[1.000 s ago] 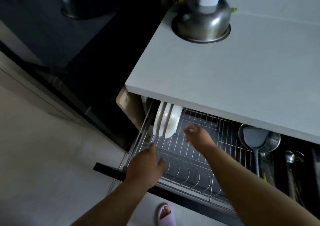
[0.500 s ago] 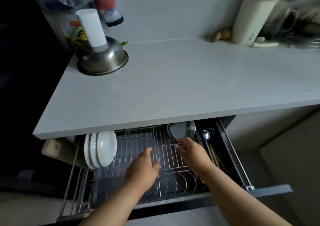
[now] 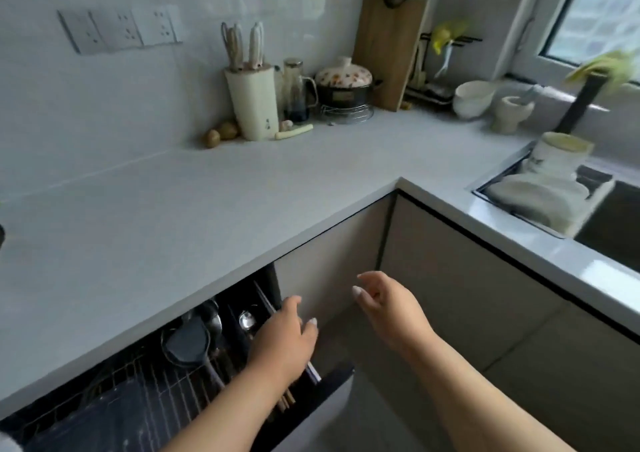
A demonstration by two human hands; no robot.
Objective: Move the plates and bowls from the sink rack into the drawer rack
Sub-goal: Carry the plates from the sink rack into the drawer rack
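Observation:
The drawer rack (image 3: 138, 406) stands pulled out under the counter at the lower left, its wire grid mostly dark. White plates (image 3: 540, 197) lie in the sink rack (image 3: 485, 188) at the far right, with a white bowl or cup (image 3: 559, 152) behind them. My left hand (image 3: 284, 340) hovers over the drawer's right end, fingers relaxed, holding nothing. My right hand (image 3: 391, 308) is in the air in front of the cabinet doors, fingers loosely spread and empty.
Ladles and spoons (image 3: 194, 337) lie in the drawer's right compartment. On the counter (image 3: 207, 216) stand a knife block (image 3: 254, 105), a glass jug, a lidded pot (image 3: 344, 86), a cutting board (image 3: 391, 46), stacked bowls (image 3: 472, 98) and a mortar (image 3: 514, 114).
The view has swung right from the drawer toward the sink. Both hands have left the drawer rack and moved right, empty; the plates stood in the drawer have passed out of view.

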